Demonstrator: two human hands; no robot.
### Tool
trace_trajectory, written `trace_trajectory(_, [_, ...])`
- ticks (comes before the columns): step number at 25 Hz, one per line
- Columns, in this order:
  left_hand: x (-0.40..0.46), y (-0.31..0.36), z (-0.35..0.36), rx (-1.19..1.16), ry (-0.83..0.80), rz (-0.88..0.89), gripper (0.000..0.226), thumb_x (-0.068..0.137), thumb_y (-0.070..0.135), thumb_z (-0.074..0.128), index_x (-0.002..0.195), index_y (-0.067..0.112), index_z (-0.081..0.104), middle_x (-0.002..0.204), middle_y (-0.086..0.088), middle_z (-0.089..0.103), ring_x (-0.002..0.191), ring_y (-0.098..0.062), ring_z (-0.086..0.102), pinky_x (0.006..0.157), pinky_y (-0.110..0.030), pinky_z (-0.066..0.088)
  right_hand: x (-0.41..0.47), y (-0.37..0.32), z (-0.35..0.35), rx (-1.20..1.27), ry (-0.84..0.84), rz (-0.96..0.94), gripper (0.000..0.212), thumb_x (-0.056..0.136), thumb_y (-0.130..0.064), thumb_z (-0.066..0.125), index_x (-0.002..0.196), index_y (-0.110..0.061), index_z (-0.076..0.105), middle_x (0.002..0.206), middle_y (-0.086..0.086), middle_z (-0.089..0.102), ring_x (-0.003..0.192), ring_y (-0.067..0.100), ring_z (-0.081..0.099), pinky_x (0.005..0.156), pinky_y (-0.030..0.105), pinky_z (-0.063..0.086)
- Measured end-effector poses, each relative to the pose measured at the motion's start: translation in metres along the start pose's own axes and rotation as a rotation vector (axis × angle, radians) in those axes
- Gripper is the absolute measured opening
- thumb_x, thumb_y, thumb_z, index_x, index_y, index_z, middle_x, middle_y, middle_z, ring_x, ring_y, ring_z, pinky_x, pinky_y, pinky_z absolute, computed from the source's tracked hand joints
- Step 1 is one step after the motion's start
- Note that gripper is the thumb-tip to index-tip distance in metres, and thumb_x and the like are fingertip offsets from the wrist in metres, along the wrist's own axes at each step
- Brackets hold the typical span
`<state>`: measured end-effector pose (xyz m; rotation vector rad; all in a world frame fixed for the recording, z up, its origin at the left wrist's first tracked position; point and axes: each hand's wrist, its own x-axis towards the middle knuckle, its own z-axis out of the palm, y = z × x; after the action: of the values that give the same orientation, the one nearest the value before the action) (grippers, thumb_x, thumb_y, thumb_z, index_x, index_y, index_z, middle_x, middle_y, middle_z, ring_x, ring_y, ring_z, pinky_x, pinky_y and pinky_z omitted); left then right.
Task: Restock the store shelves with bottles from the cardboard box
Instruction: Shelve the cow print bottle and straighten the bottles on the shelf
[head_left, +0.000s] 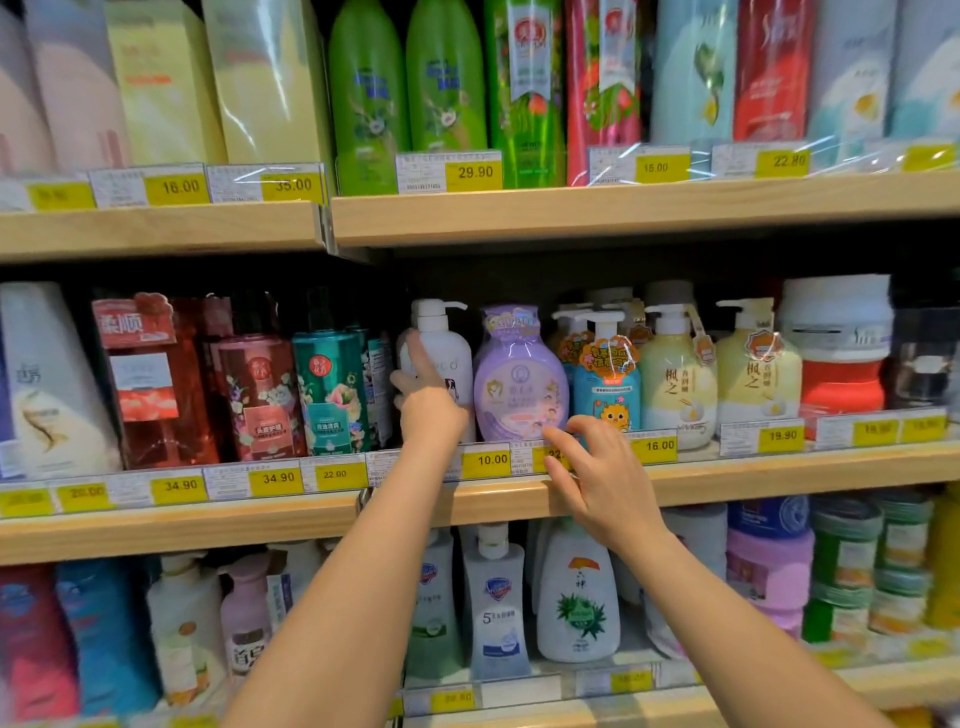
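Left hand (423, 387) grips white pump bottle (441, 353); right hand (597, 478) spread, seemingly empty (5 o'clock of purple bottle (519, 379)). Shoving could topple it.

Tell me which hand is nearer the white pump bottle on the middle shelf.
Left. The left hand grips the white pump bottle from its left side. The right hand is lower right, fingers spread at the purple bottle base.
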<state>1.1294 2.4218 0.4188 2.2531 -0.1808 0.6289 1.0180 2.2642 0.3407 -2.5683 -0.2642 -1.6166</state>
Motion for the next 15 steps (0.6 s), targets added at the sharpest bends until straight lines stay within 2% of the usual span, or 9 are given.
trace_trajectory(4, [0.021,0.004,0.004,-0.056,-0.056,-0.112,0.113,0.07,0.019,0.079,0.144,0.036,-0.004,0.135,-0.021,0.026,0.113,-0.044,0.047,0.092,-0.05,0.046,0.0,0.001,-0.002,-0.004,0.008,-0.002,0.034,0.09,-0.035,0.043,0.111,-0.013,0.06,0.1,0.01,0.059,0.092,0.019,0.045,0.076,0.033,0.043])
trace_trajectory(12, [0.034,-0.009,0.006,0.003,-0.063,-0.073,0.118,0.072,0.013,0.077,0.146,0.031,-0.013,0.139,-0.027,0.023,0.116,-0.047,0.046,0.096,-0.053,0.044,-0.003,0.001,-0.001,0.015,-0.011,0.024,0.034,0.089,-0.036,0.045,0.112,-0.015,0.059,0.099,0.007,0.057,0.09,0.019,0.047,0.07,0.029,0.044])
trace_trajectory(15, [0.031,-0.01,0.006,0.033,-0.074,-0.068,0.116,0.075,0.014,0.074,0.145,0.031,-0.017,0.146,-0.028,0.018,0.126,-0.046,0.038,0.101,-0.053,0.039,-0.002,-0.001,-0.002,0.013,0.0,0.022,0.034,0.089,-0.035,0.046,0.11,-0.013,0.061,0.098,0.008,0.058,0.091,0.018,0.045,0.07,0.029,0.043])
